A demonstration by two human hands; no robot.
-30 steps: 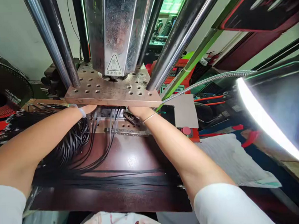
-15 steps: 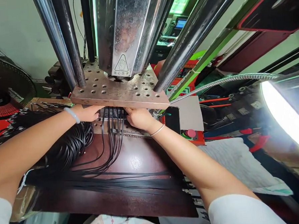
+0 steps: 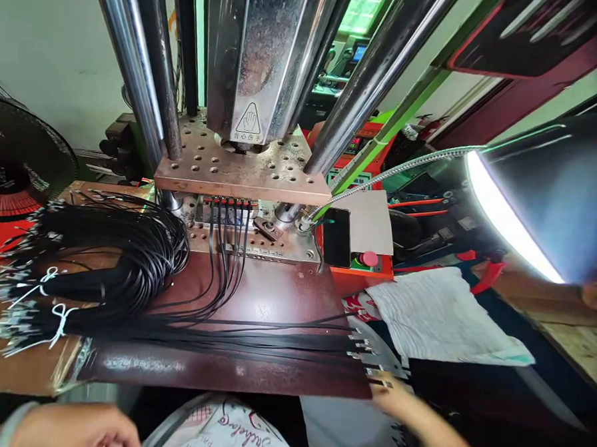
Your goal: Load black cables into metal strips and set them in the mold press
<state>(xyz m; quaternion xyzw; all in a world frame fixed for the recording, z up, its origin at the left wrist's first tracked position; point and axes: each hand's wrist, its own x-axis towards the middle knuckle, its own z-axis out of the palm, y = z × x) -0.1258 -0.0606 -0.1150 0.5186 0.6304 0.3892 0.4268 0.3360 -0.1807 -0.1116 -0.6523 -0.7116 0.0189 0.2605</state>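
My left hand (image 3: 77,438) is at the lower left, in front of the dark red board (image 3: 186,373), its fingers curled with nothing visible in them. My right hand (image 3: 400,401) is blurred, low at the board's right front corner, close to the metal-ended cable connectors (image 3: 374,373); its fingers are partly hidden. Thin black cables (image 3: 224,234) run from the metal fixture (image 3: 235,217) under the press plate (image 3: 241,180) down onto the board. More black cables (image 3: 284,341) lie across it. A large looped cable bundle (image 3: 150,258), tied with white string, rests at the left.
Steel columns (image 3: 352,94) surround the press. A lit lamp (image 3: 508,219) on a flexible metal arm stands at the right. Near it are a phone (image 3: 337,238), a red button (image 3: 369,259) and a white cloth (image 3: 433,316). A black fan (image 3: 14,151) is at far left.
Both my hands have come out from under the press plate and moved down towards me, the left to the lower left, the right to the board's right corner. The cables in the fixture stay.
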